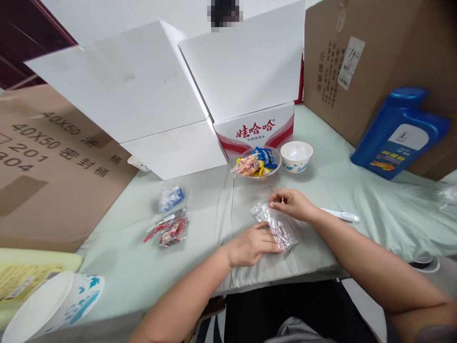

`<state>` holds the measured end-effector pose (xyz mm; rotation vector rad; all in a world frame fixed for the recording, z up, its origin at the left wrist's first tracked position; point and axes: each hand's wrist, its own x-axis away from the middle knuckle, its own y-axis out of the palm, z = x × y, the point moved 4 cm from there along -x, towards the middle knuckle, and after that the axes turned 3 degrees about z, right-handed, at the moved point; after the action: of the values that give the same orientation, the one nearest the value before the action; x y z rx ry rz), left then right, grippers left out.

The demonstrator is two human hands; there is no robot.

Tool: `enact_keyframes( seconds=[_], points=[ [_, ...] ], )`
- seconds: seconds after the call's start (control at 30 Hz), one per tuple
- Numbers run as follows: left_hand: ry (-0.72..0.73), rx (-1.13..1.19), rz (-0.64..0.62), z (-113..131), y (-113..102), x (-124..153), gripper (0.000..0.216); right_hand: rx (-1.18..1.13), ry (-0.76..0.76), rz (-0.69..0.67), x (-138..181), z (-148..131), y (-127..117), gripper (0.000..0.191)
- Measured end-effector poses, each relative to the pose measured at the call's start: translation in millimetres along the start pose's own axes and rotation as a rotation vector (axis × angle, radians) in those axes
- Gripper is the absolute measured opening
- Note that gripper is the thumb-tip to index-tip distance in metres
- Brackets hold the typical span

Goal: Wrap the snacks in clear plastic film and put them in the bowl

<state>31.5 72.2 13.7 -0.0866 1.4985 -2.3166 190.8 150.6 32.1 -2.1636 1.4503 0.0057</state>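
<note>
A crinkled clear plastic bag [282, 228] lies on the cloth-covered table in front of me. My left hand [252, 245] rests low over it, fingers bent against its left side and gripping it. At the bag's upper edge my right hand [293, 205] is raised slightly, thumb and forefinger pinched together on the plastic. Just beyond the hands is a clear bowl [276, 166] heaped with wrapped snacks [250, 164]. Beside that bowl stands a white paper bowl [296, 155] with a blue-green print. A white slim tool [341, 215] lies partly behind my right forearm.
To the left lie a blue-and-clear packet [170, 199] and a red packet [174, 232]. White boxes [174, 152] stand at the back. A blue bottle [400, 133] leans at right before a brown carton [357, 62]. Another paper bowl [80, 300] is at front left.
</note>
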Motion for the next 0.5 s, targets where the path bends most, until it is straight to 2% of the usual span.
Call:
enact_keyframes(
  seconds=[0.1, 0.2, 0.37, 0.43, 0.5],
  points=[
    [0.000, 0.031, 0.018, -1.9, 0.2, 0.1, 0.057, 0.264, -0.157, 0.046, -6.2, 3.1, 13.5, 0.007],
    [-0.003, 0.044, 0.022, -3.2, 0.3, 0.0, 0.055, 0.348, -0.236, -0.012, -8.8, 5.8, 27.2, 0.006],
    [0.000, 0.056, 0.002, -5.5, 3.2, 0.6, 0.052, 0.423, -0.249, -0.101, -7.5, 8.9, 38.9, 0.003],
    [-0.001, 0.045, 0.023, -7.7, 2.4, 1.8, 0.049, 0.387, -0.223, -0.058, -7.4, 9.0, 36.7, 0.001],
    [0.000, 0.028, 0.081, -10.3, -1.4, 3.4, 0.046, 0.304, -0.156, 0.056, -8.4, 10.5, 29.6, 0.002]
  ],
)
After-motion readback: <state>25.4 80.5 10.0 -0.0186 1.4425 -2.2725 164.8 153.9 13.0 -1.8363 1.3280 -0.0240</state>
